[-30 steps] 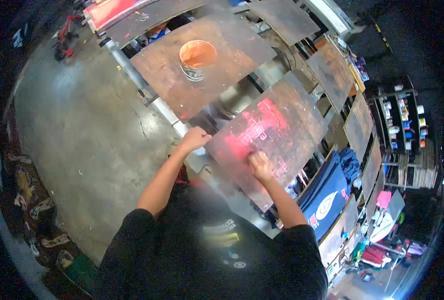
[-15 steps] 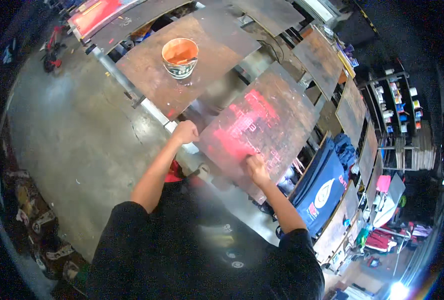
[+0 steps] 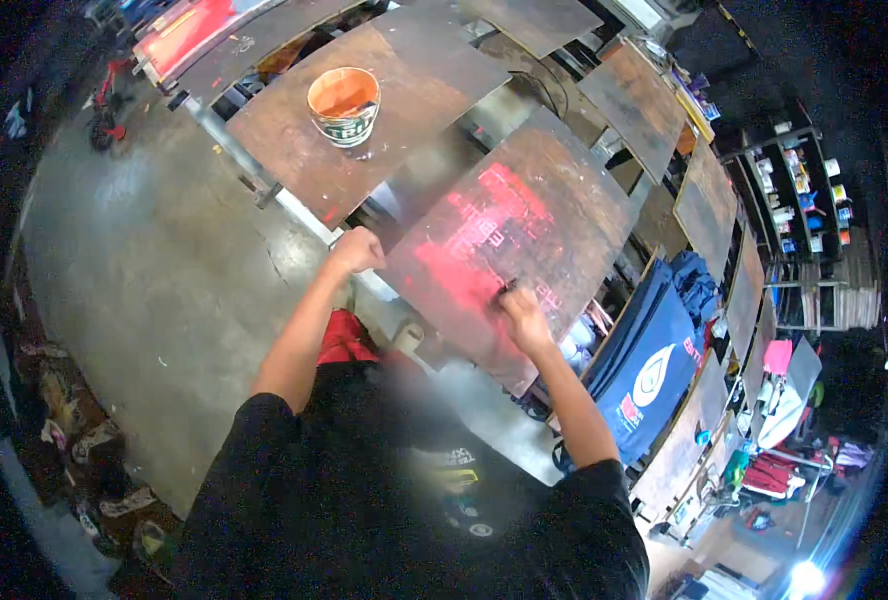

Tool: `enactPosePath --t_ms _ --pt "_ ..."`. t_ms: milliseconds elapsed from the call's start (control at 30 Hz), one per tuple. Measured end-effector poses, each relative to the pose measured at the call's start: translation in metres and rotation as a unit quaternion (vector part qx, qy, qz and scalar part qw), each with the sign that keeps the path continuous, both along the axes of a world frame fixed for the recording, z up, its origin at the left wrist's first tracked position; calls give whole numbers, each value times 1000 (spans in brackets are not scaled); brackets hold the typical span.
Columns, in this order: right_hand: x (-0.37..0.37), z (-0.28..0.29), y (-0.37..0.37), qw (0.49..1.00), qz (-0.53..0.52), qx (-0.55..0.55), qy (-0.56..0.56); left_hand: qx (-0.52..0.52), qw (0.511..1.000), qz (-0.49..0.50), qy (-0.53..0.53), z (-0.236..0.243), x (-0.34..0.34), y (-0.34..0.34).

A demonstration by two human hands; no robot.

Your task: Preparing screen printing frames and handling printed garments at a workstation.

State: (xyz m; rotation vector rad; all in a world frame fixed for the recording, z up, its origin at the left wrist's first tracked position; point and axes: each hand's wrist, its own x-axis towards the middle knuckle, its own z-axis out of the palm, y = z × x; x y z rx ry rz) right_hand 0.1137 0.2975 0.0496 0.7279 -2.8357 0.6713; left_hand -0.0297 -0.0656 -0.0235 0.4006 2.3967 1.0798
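Note:
A brown platen board (image 3: 574,210) with bright pink-red ink smears (image 3: 459,280) lies in front of me at a slant. My right hand (image 3: 524,312) is closed over the lower part of the ink, around a small dark thing I cannot make out. My left hand (image 3: 359,250) is curled at the board's left side, near a white rail (image 3: 304,215); whatever its fingers may hold is hidden. On the board beyond (image 3: 264,135) stands an orange-lined bucket (image 3: 344,100) with a dark object inside.
More platens (image 3: 629,110) extend back and down the right side. Navy printed fabric (image 3: 639,380) lies beside the inked board. A shelf of containers (image 3: 794,190) is at the far right, a red frame (image 3: 179,40) at the back left, concrete floor (image 3: 134,280) on the left.
The view has shifted, so the boards and bucket sit further up and left in the picture. Both hands appear a little higher in the frame, still closed, beside and on the inked board.

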Motion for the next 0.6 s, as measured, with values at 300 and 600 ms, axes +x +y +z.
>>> enactPosePath --t_ms 300,600 --pt "-45 -30 -19 986 164 15 17 31 996 73 44 1 18 11" --pt "-76 5 -49 992 115 -32 33 9 995 94 19 -3 20 1"
